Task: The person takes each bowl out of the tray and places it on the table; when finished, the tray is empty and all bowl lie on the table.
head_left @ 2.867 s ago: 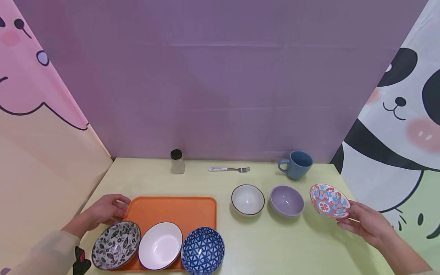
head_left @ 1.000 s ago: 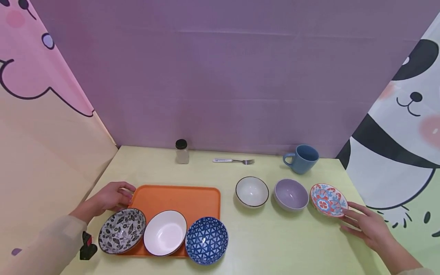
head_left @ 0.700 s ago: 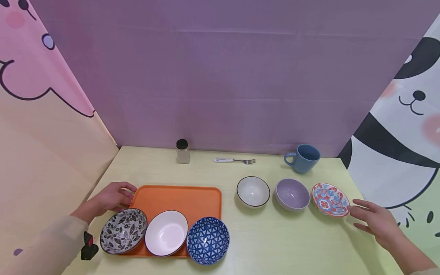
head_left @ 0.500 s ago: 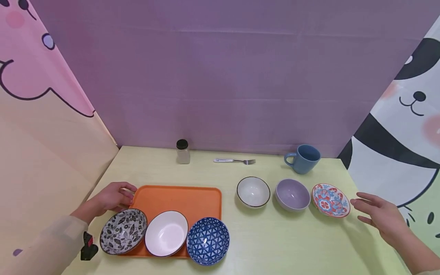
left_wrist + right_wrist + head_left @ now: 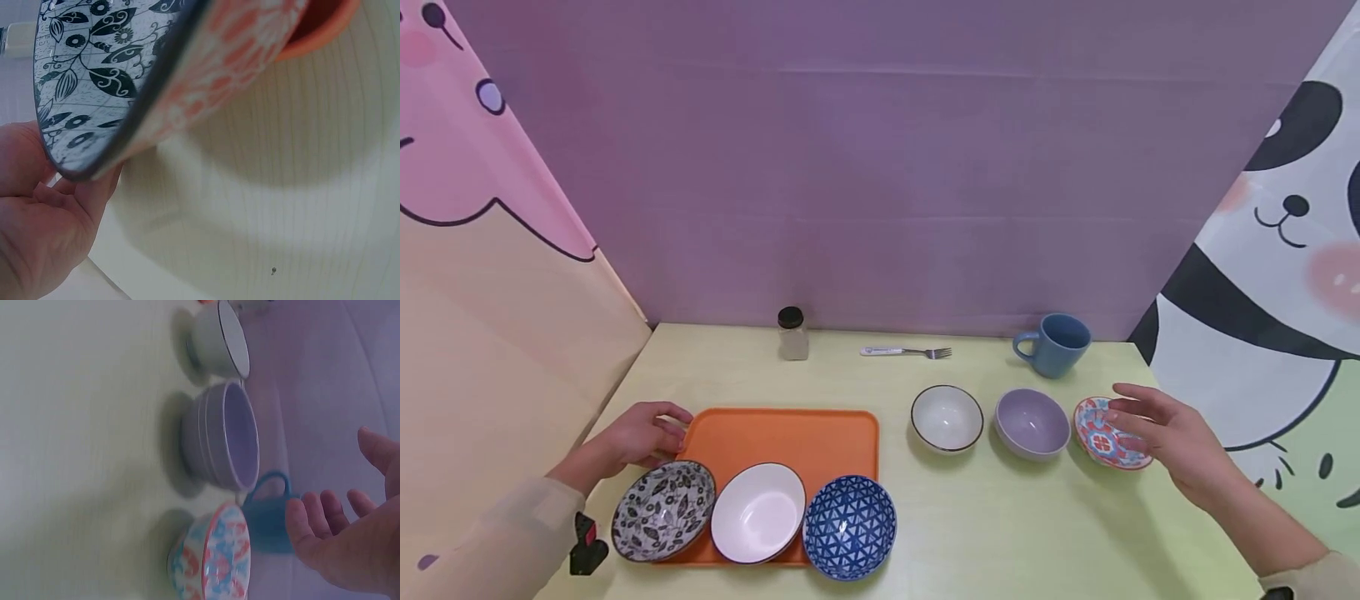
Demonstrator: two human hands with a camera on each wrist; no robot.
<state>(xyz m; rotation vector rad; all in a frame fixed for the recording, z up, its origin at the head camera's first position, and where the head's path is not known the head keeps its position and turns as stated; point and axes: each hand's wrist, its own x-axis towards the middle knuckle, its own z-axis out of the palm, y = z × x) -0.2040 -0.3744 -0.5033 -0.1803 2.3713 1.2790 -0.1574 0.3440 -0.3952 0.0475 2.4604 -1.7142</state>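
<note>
In the head view my right hand (image 5: 1165,437) hovers over the red-and-blue patterned bowl (image 5: 1096,442), hiding part of it. The right wrist view shows this hand with slightly bent fingers and nothing in them. My left hand (image 5: 643,435) lies at the left edge of the orange tray (image 5: 775,429), fingers loosely bent, fingertips right at the rim. Just in front of it, the black-and-white floral bowl (image 5: 662,510) leans tilted on the tray. A white bowl (image 5: 758,512) and a blue triangle-patterned bowl (image 5: 850,527) continue the row along the tray's front.
Left of the patterned bowl stand a purple bowl (image 5: 1032,423) and a dark-rimmed white bowl (image 5: 947,418). Farther back are a blue mug (image 5: 1060,346), a fork (image 5: 906,352) and a black-lidded jar (image 5: 793,335). A purple backdrop (image 5: 880,167) rises behind the table.
The right hand held the patterned bowl tilted, set it down right of the purple bowl, let go and drew back rightward. Now it is back over that bowl. The left hand stays by the tray.
</note>
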